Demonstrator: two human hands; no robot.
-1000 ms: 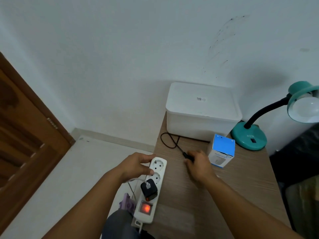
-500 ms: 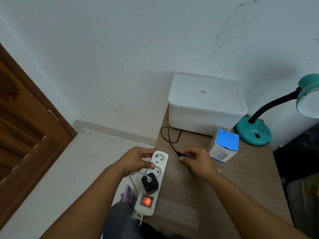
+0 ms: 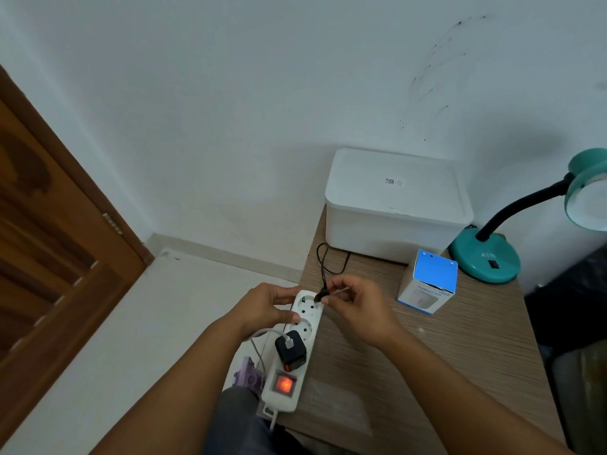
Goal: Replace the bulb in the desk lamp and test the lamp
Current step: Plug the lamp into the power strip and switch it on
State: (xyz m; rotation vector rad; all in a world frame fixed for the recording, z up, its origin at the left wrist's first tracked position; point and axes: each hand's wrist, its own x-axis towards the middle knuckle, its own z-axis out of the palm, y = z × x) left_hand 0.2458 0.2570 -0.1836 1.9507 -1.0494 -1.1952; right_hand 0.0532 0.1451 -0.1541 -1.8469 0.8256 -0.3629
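At the worktop's left edge, the strip point(image 3: 297, 339) was steadied by the left hand point(image 3: 262, 310); the plug point(image 3: 320, 295) was pinched in the right hand point(image 3: 358, 307). Light, limp cord; the plug body seemed best gripped.

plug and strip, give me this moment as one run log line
phase: plugging in lamp | left hand: steadying strip | right hand: pinching plug over end socket | plug: not inserted | strip switch: lit
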